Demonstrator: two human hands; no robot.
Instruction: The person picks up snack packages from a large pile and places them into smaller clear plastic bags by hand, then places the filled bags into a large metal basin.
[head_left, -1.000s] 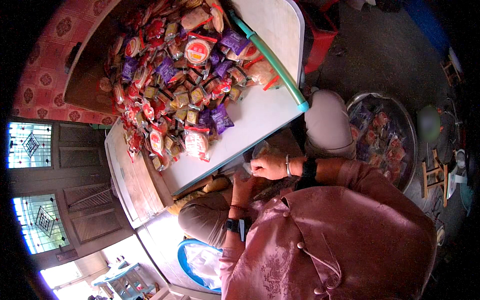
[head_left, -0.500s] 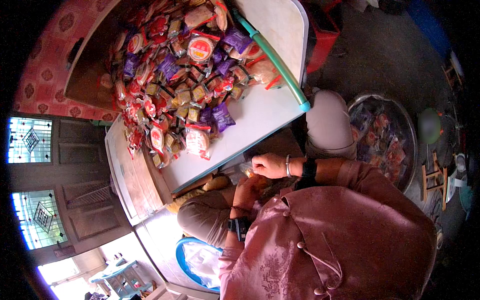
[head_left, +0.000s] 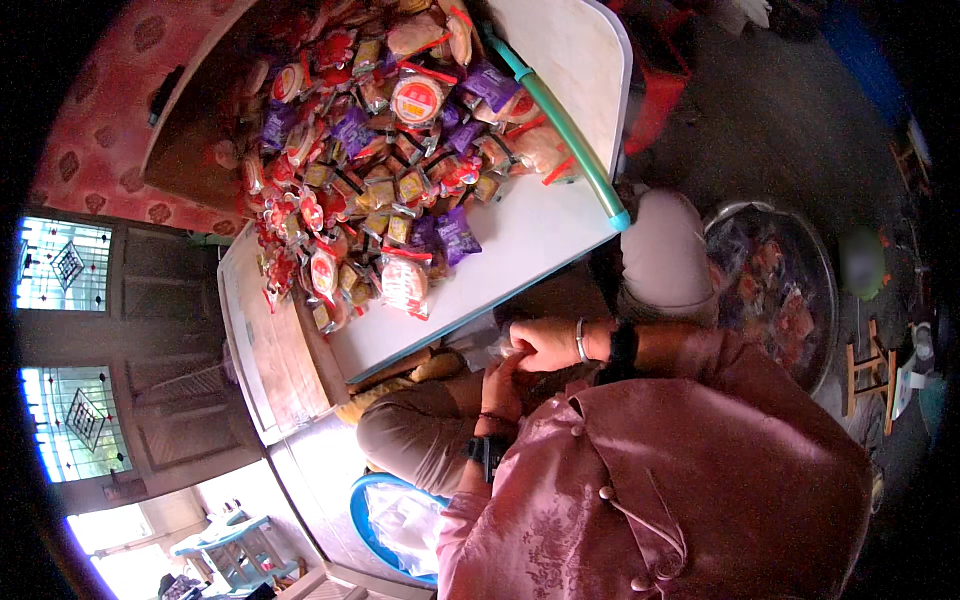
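My right hand (head_left: pixel 547 342) has its fingers curled in a pinch on a clear plastic bag (head_left: pixel 490 347) below the table's near edge. My left hand (head_left: pixel 500 386) meets it from below, thumb raised and fingers mostly hidden; what it holds is unclear. Above them, on the white tabletop (head_left: pixel 525 230), lies a heap of wrapped snacks (head_left: pixel 355 175) in red, purple and yellow packs. A green tube (head_left: pixel 570 140) with light blue end lies along the table's right side.
A round metal basin (head_left: pixel 828 300) with packaged items sits right of my knee (head_left: pixel 662 240). A blue tub (head_left: pixel 365 525) with white plastic is at lower left. A red bin (head_left: pixel 652 85), small wooden stools (head_left: pixel 868 375) and wooden doors (head_left: pixel 165 380) surround the table.
My hands have drawn closer together and the bag between them is less visible. The whole view has shifted a little, so the table appears slightly further right.
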